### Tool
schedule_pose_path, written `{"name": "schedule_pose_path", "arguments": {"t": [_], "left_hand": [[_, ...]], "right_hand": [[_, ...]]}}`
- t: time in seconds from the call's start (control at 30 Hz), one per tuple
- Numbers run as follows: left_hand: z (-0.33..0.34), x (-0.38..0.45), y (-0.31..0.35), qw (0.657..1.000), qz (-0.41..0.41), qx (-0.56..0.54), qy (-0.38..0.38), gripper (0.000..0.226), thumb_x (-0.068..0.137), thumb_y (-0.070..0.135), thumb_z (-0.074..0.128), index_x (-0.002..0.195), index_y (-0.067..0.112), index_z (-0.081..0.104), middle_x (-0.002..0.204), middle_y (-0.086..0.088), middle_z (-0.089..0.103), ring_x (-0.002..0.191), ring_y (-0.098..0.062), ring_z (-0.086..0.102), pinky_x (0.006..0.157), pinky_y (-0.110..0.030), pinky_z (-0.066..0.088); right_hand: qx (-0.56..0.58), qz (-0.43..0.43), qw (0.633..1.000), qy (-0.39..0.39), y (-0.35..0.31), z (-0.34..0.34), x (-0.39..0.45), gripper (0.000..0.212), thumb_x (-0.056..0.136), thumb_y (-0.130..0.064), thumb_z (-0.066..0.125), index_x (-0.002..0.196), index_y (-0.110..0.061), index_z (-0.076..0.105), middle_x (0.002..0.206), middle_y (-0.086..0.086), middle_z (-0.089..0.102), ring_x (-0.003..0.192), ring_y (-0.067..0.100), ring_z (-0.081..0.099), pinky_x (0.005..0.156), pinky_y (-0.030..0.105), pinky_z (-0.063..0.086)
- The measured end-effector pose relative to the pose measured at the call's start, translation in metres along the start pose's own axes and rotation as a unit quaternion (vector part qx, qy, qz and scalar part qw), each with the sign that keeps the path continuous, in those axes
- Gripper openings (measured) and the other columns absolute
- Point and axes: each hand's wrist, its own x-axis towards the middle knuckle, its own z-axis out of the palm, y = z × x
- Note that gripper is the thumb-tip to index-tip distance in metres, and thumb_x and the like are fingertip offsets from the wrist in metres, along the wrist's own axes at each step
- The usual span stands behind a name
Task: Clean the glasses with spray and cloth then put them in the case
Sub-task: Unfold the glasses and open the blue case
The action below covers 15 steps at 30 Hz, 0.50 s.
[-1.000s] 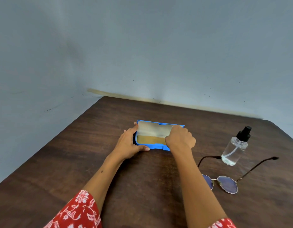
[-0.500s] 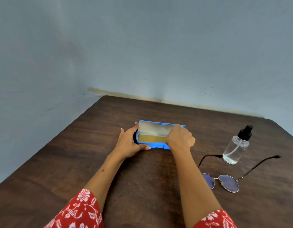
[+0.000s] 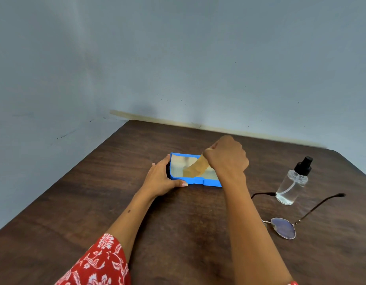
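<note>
A blue glasses case (image 3: 195,181) lies open in the middle of the brown table, its pale inside showing. My left hand (image 3: 161,178) grips the case's left end. My right hand (image 3: 227,159) is raised over the case's right side, pinched shut on a tan cloth (image 3: 195,168) that hangs from it down into the case. Round glasses (image 3: 283,227) with thin dark arms lie unfolded on the table at the right. A clear spray bottle (image 3: 292,186) with a black top stands just behind them.
The dark wooden table (image 3: 95,202) stands in a corner between two grey-blue walls (image 3: 178,58). Its left edge runs diagonally and its far right corner is rounded. My red patterned sleeve (image 3: 99,262) shows at the bottom.
My right hand has lifted up from the case, drawing the tan cloth out of it. My left hand stays on the case's left end.
</note>
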Motion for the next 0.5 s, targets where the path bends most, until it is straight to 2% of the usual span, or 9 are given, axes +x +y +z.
{"name": "schedule_pose_path", "arguments": {"t": [0.2, 0.3, 0.4, 0.5], "left_hand": [[-0.003, 0.0, 0.003, 0.999, -0.029, -0.01, -0.022, 0.116, 0.057, 0.038, 0.087, 0.149, 0.019, 0.018, 0.153, 0.0, 0.03, 0.144, -0.027, 0.017, 0.118, -0.049, 0.012], [-0.009, -0.002, 0.005, 0.997, -0.038, -0.046, -0.042, 0.129, 0.051, 0.037, 0.09, 0.15, 0.017, 0.01, 0.152, 0.002, 0.032, 0.144, -0.026, 0.017, 0.117, -0.051, 0.017], [-0.016, -0.005, 0.012, 0.996, -0.05, -0.002, -0.08, 0.141, 0.047, 0.044, 0.09, 0.15, 0.021, -0.003, 0.158, 0.0, 0.015, 0.146, -0.029, 0.002, 0.117, -0.051, 0.002], [-0.03, -0.016, 0.028, 0.992, -0.043, 0.075, -0.091, 0.141, 0.048, 0.054, 0.085, 0.149, 0.024, -0.008, 0.159, 0.0, -0.008, 0.145, -0.022, -0.011, 0.114, -0.047, -0.008]], "right_hand": [[0.008, -0.057, 0.998, 0.035, -0.016, -0.025, -0.006, 0.018, 0.079, -0.021, 0.065, 0.095, -0.015, 0.063, 0.083, 0.002, 0.058, 0.073, 0.023, 0.05, 0.059, 0.026, 0.033], [0.013, -0.079, 0.996, 0.033, -0.019, -0.042, -0.014, 0.018, 0.077, -0.021, 0.067, 0.093, -0.014, 0.063, 0.088, 0.004, 0.062, 0.076, 0.024, 0.053, 0.06, 0.026, 0.034], [0.025, -0.103, 0.994, 0.014, -0.021, -0.063, -0.026, 0.022, 0.075, -0.026, 0.072, 0.093, -0.014, 0.066, 0.089, 0.004, 0.064, 0.084, 0.026, 0.06, 0.062, 0.026, 0.036], [0.036, -0.13, 0.991, 0.0, -0.02, -0.084, -0.045, 0.027, 0.073, -0.033, 0.076, 0.092, -0.016, 0.067, 0.084, 0.001, 0.061, 0.08, 0.023, 0.055, 0.063, 0.026, 0.036]]}}
